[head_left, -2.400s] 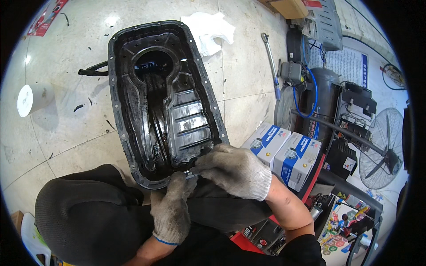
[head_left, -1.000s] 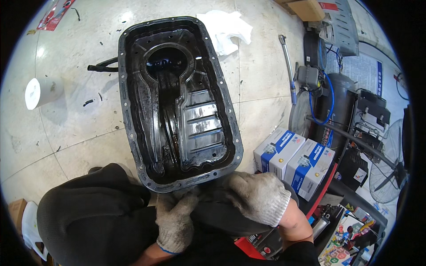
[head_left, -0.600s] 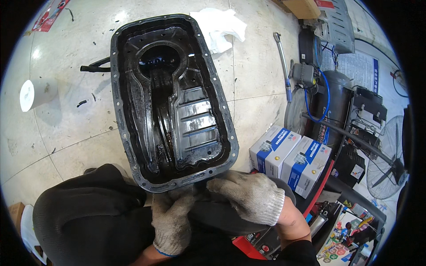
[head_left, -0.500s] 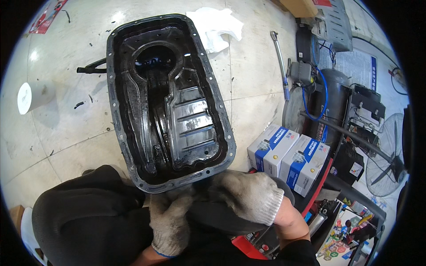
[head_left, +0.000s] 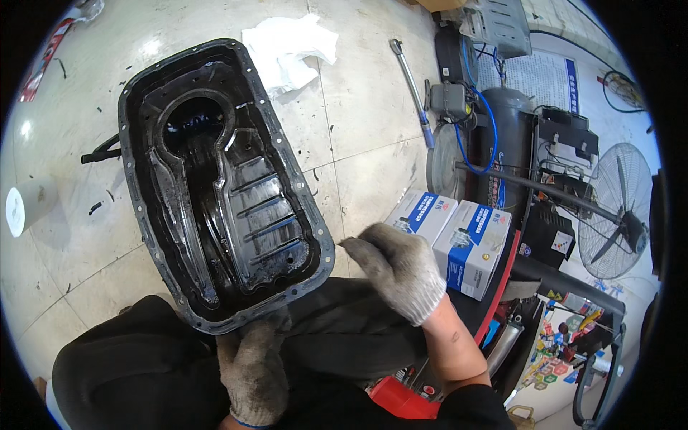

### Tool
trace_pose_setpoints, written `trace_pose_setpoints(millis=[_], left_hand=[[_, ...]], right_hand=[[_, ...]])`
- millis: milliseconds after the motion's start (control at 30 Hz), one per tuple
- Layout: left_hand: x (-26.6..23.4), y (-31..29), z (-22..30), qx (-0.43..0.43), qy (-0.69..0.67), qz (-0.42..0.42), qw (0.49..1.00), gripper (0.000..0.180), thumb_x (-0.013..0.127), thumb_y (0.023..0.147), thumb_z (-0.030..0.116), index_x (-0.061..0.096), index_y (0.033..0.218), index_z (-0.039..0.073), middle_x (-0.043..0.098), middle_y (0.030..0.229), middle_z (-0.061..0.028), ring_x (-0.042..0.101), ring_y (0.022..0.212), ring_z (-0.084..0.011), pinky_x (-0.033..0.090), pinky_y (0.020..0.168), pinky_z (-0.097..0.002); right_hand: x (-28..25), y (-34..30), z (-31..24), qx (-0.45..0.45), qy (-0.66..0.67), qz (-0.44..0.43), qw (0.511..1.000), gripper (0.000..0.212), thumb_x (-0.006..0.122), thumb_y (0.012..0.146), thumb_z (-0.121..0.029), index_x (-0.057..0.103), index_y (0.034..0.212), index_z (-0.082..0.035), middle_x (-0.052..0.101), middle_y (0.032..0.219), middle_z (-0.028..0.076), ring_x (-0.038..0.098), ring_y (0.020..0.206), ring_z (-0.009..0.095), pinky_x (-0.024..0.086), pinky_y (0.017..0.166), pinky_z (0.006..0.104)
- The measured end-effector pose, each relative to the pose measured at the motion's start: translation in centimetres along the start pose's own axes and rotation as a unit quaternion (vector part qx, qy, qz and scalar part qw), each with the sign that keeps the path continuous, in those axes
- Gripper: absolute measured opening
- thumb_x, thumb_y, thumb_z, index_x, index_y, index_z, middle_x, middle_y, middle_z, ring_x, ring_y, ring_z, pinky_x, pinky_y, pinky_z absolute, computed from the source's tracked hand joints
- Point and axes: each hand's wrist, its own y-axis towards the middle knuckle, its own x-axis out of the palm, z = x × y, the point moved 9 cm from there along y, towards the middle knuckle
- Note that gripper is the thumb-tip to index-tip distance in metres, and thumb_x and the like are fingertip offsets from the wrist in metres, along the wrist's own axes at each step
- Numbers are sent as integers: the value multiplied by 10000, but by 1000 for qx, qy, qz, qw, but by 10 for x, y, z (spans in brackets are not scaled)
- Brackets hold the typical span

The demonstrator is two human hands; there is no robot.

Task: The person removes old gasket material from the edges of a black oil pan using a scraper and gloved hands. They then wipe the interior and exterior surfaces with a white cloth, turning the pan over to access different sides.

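Note:
A black oil pan (head_left: 258, 208), open side up, is tilted over my knees, with dark oil coating its inside and bolt holes along its flange. My gloved left hand (head_left: 254, 373) holds it at the near edge, the fingers hidden underneath. My gloved right hand (head_left: 401, 269) is just off the pan's right near corner, above my right knee. Its fingers are curled together with the tips pointing at the flange; whether anything small is between them is hidden. Both gloves are pale knit, stained dark.
White crumpled cloth (head_left: 290, 54) lies beyond the pan. A torque wrench (head_left: 413, 93) rests on the tiled floor. Rightward are two blue-and-white boxes (head_left: 469, 247), an air compressor tank (head_left: 505, 136) and a fan (head_left: 613, 211). A white cup (head_left: 29, 204) stands at left.
My right hand has come out from by the pan's near edge and risen to its right corner. The left hand stays under the edge. The whole view has shifted, and the pan appears farther left.

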Motion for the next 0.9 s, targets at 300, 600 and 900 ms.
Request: trace_pose_setpoints(millis=[300,600,900], left_hand=[[6,0,2,-23,-5,9,1000,515,639,1060,330,533,1476,46,671,1333,-123,661,1221,-265,531,1043,-470],[9,3,11,-22,-21,-7,1000,560,577,1106,423,501,1504,37,645,1363,-130,644,1248,-263,532,1058,-440],[6,6,1,-47,-64,16,997,576,666,1065,376,484,1485,27,662,1330,-145,688,1172,-287,575,977,-452]], right_hand=[[13,40,-14,-39,0,-28,999,361,717,998,-409,767,943,-56,685,741,194,712,721,383,557,662,451],[18,15,-4,17,-6,-8,1000,395,740,980,-451,763,897,-65,684,712,196,717,694,383,549,633,461],[36,-24,-14,68,-4,84,994,356,750,984,-389,726,859,-56,690,718,212,713,679,411,547,593,470]])
